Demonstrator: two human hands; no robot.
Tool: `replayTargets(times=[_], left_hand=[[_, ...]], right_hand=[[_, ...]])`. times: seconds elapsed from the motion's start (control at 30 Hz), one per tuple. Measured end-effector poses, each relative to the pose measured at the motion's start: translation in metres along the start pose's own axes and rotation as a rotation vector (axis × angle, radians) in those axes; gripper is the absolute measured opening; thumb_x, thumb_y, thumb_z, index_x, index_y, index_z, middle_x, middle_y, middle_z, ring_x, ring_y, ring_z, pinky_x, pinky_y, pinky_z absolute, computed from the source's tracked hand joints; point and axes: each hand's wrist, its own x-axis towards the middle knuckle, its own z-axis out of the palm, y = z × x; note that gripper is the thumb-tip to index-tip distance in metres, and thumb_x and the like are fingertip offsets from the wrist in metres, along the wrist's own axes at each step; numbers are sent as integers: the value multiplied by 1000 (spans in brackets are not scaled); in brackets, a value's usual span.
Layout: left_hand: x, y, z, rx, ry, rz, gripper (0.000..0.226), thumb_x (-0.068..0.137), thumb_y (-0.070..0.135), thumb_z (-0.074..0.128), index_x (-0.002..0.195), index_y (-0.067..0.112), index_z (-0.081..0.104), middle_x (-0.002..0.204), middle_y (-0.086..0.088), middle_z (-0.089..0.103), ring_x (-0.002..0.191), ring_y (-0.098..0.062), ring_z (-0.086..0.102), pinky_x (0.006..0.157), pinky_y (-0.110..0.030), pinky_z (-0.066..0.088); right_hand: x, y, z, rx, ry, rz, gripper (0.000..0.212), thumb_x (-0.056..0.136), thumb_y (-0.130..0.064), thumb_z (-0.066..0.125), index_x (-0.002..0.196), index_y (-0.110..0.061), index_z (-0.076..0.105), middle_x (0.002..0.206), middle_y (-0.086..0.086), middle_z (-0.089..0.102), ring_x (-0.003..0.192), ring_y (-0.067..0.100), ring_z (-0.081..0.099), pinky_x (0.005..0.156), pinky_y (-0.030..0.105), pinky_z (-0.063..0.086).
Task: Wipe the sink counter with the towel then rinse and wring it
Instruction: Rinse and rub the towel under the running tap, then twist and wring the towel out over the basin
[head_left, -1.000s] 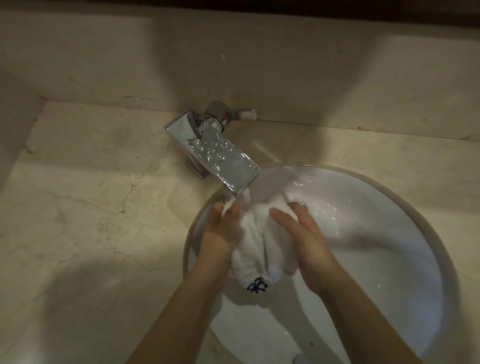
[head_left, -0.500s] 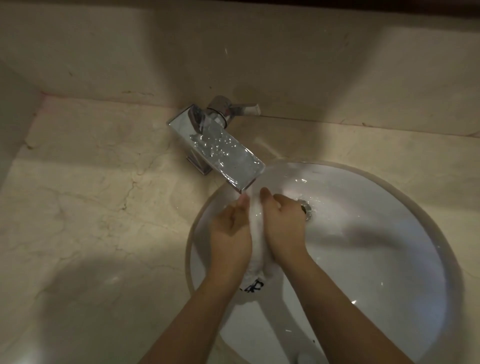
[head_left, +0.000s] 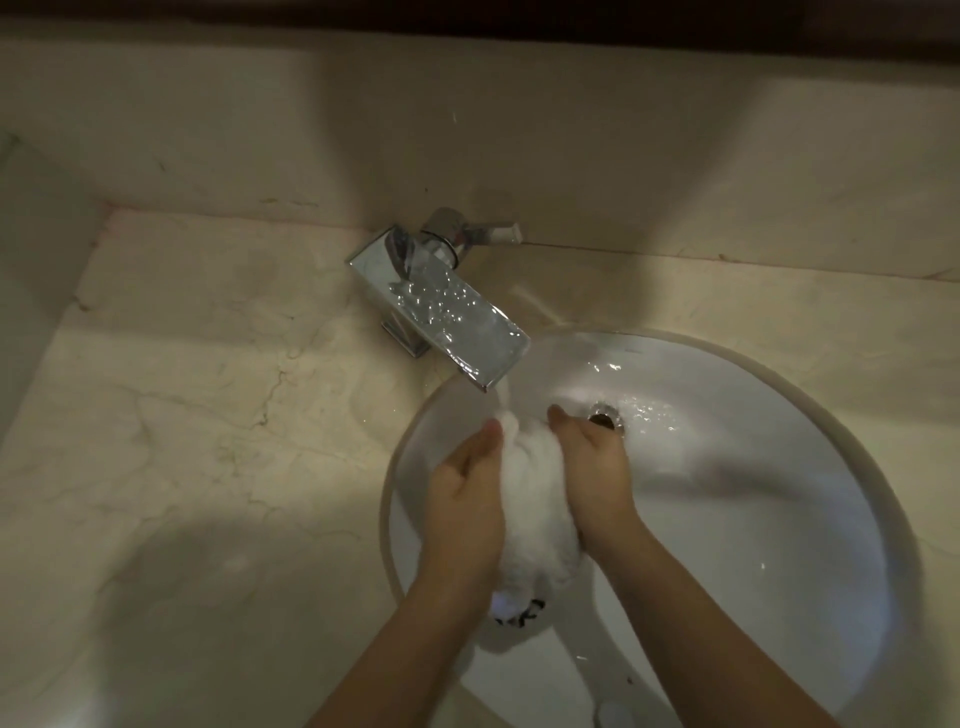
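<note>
A white towel (head_left: 535, 509) with a dark mark at its lower end is bunched between my two hands inside the round white sink (head_left: 769, 545). My left hand (head_left: 465, 499) presses its left side and my right hand (head_left: 597, 478) presses its right side. Water runs from the flat chrome faucet (head_left: 447, 317) onto the towel's top end. The beige marble counter (head_left: 197, 426) spreads to the left of the basin.
The sink drain (head_left: 605, 415) lies just beyond my right fingertips. The faucet handle (head_left: 483, 231) points right against the back wall (head_left: 519, 130). A side wall (head_left: 36, 260) closes the counter on the left.
My hands squeezed together on the towel under the stream, then eased slightly apart, so more of the towel shows between them now.
</note>
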Motion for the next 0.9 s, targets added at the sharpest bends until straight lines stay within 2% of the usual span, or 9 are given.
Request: replayTargets(times=[0.13, 0.27, 0.37, 0.47, 0.53, 0.63, 0.7, 0.77, 0.9], left_hand=[[-17, 8, -13, -130, -23, -137, 41, 98, 48, 57, 101, 12, 78, 92, -9, 82, 87, -22, 79, 76, -33, 61], [-34, 6, -22, -239, -18, -202, 68, 76, 68, 65, 123, 19, 72, 116, -11, 78, 111, -30, 73, 104, -54, 53], [-46, 10, -24, -289, -65, -219, 70, 67, 71, 66, 119, 25, 74, 118, -10, 77, 110, -30, 74, 102, -50, 53], [-54, 13, -25, -268, -113, -236, 60, 78, 63, 58, 115, 19, 76, 116, -15, 77, 108, -32, 74, 102, -51, 53], [-59, 15, -26, -264, -118, -225, 62, 81, 62, 58, 119, 16, 75, 117, -17, 76, 111, -35, 73, 106, -56, 49], [-66, 20, -27, -260, -143, -219, 55, 91, 59, 53, 118, 15, 75, 116, -17, 77, 111, -35, 73, 107, -57, 49], [-70, 24, -27, -261, -164, -216, 50, 99, 53, 47, 116, 14, 74, 114, -17, 77, 108, -34, 74, 104, -54, 51], [-74, 28, -27, -252, -179, -207, 50, 102, 51, 44, 113, 14, 75, 112, -17, 78, 106, -33, 75, 100, -51, 53], [-80, 34, -26, -211, -222, -161, 50, 102, 51, 41, 92, 27, 84, 111, -14, 79, 105, -30, 76, 95, -47, 54]], right_hand=[[-29, -14, -30, -126, 15, -6, 48, 103, -48, 55, 76, -10, 68, 76, 8, 71, 74, 18, 64, 74, 36, 47], [-42, -106, -48, -43, 18, -356, 36, 98, -47, 53, 90, -18, 74, 89, 3, 72, 88, 20, 67, 80, 43, 50], [-45, -176, -39, -47, -163, -529, 24, 103, -48, 53, 99, -38, 75, 103, -19, 75, 107, 5, 68, 99, 39, 54], [-45, -213, -20, -278, -274, -478, 51, 104, -57, 47, 117, -18, 76, 121, 0, 75, 113, 18, 68, 107, 47, 51], [-50, -213, -8, -412, -275, -546, 68, 102, -62, 43, 92, -2, 74, 97, 19, 76, 90, 27, 69, 90, 48, 55], [-58, -201, -2, -563, -154, -644, 60, 104, -58, 44, 63, -18, 59, 67, 2, 65, 76, 27, 62, 73, 39, 44], [-52, -194, -3, -465, -149, -662, 43, 102, -60, 45, 94, -28, 72, 90, -5, 77, 95, 24, 71, 91, 40, 50], [-49, -189, -9, -348, -212, -626, 53, 95, -64, 46, 128, -29, 66, 117, -2, 77, 114, 24, 70, 103, 49, 51], [-54, -169, -43, -87, -307, -580, 32, 103, -45, 54, 131, -33, 61, 134, -5, 64, 121, 6, 61, 111, 47, 49]])
